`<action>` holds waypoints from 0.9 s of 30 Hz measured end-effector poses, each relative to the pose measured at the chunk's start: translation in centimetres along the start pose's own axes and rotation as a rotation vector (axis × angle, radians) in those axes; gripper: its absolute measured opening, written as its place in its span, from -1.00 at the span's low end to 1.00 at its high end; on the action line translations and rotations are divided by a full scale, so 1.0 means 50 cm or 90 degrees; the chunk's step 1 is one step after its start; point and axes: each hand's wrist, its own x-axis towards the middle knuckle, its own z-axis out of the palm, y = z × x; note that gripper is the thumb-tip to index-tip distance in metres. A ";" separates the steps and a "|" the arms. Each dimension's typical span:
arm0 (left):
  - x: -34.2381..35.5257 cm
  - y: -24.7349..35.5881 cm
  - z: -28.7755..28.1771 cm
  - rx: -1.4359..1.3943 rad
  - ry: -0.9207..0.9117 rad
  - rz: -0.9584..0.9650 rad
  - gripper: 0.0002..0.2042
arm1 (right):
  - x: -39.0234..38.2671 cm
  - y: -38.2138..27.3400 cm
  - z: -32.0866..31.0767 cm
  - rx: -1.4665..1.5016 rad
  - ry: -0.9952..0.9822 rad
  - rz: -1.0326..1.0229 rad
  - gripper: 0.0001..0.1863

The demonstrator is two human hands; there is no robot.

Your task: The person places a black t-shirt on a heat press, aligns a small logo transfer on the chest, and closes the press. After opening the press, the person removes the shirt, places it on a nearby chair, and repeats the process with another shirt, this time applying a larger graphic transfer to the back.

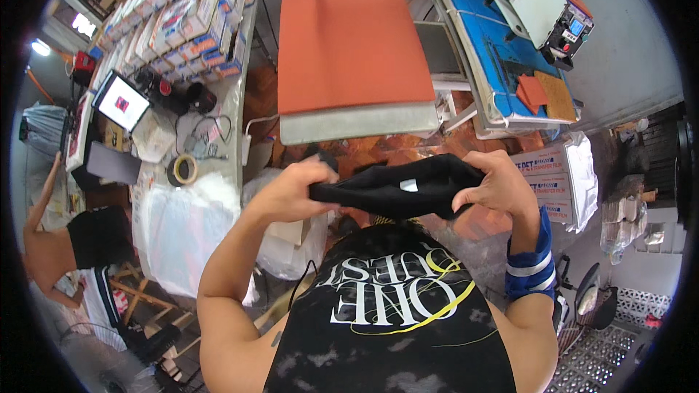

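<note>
A black cloth garment (371, 191) with a small white label hangs stretched between my two hands in front of my chest. Its upper edge gapes, so the opening shows; folds hide what kind of garment it is. My left hand (295, 188) grips one end, with its fingers curled into the cloth. At the other end, my right hand (501, 185) pinches the cloth between thumb and fingers. Beyond the garment stands a flat press bed with an orange pad (349, 51), apart from both hands.
A blue-covered table (477, 29) with a control box (568, 33) stands at the far right. Printed cartons (561, 182) sit nearer. On the left, a worktable holds stacked boxes (182, 22), a tape roll (182, 169) and a lit screen (122, 102). Another person (51, 247) is at the far left.
</note>
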 end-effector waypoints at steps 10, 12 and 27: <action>0.086 0.099 -0.133 -0.074 0.007 -0.093 -0.68 | 0.149 0.102 -0.095 -0.051 0.184 -0.075 -0.80; 0.096 0.091 -0.159 -0.105 0.072 -0.143 -0.65 | 0.162 0.144 -0.101 0.016 0.185 -0.005 -0.80; 0.245 0.002 -0.121 0.233 -0.039 -0.052 -0.69 | 0.077 0.211 0.006 -0.190 0.565 0.297 -0.80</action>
